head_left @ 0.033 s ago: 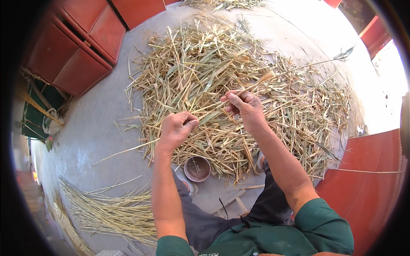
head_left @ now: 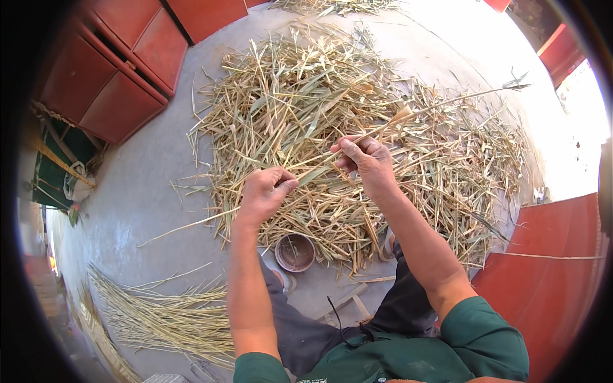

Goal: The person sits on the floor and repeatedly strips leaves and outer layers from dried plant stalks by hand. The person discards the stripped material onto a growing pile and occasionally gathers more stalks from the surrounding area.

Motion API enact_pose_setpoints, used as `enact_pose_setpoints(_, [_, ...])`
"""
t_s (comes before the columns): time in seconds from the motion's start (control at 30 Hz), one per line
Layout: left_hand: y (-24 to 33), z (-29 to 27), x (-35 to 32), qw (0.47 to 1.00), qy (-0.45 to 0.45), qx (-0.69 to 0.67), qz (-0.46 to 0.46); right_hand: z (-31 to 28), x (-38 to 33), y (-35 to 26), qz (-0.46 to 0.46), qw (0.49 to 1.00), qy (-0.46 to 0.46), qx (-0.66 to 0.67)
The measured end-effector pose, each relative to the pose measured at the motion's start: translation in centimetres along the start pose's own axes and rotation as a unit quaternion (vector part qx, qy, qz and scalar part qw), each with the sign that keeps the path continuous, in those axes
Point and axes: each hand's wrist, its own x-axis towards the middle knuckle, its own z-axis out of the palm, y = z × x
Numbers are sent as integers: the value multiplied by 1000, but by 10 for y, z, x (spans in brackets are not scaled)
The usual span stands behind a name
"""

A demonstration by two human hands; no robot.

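My left hand [head_left: 265,195] and my right hand [head_left: 364,159] are both closed on one long pale straw stalk [head_left: 447,102]. The stalk runs from the floor at lower left, through both hands, and up to a leafy tip at the right. Its leaf sheath peels away just past my right fingers. Under both hands lies a large loose pile of straw and dry leaves [head_left: 319,96] spread over the grey concrete floor [head_left: 147,185].
A small round brown bowl [head_left: 294,252] sits by my feet at the pile's near edge. A bundle of stripped stalks [head_left: 166,313] lies at lower left. Red panelled doors [head_left: 121,70] stand at upper left, and a red board [head_left: 549,255] at right.
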Motion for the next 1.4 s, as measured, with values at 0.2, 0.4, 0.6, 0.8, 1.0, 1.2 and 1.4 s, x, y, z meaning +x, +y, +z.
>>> enact_pose_setpoints(0.2, [1, 3, 1, 994, 17, 87, 58, 3, -1, 3, -12, 998, 58, -1])
enact_pose_setpoints(0.4, [11, -10, -6, 995, 15, 97, -13, -17, 12, -9, -24, 994, 105, -26])
enact_pose_setpoints(0.6, [-3, -18, -16, 998, 26, -16, -56, -51, 23, -24, -62, 986, 157, -8])
enact_pose_setpoints(0.8, [4, 4, -5, 998, 68, -5, -9, -27, 14, -23, -40, 997, 66, 13])
enact_pose_setpoints(1.0, [6, 9, -4, 997, 73, 0, 10, -7, 2, 0, -4, 999, -15, 43])
enact_pose_setpoints(1.2, [0, -2, -8, 994, 77, 70, 22, -20, 10, -7, -31, 995, 94, 6])
enact_pose_setpoints(1.4, [6, -8, -15, 996, 65, 69, -3, -46, 26, -22, -40, 989, 105, 94])
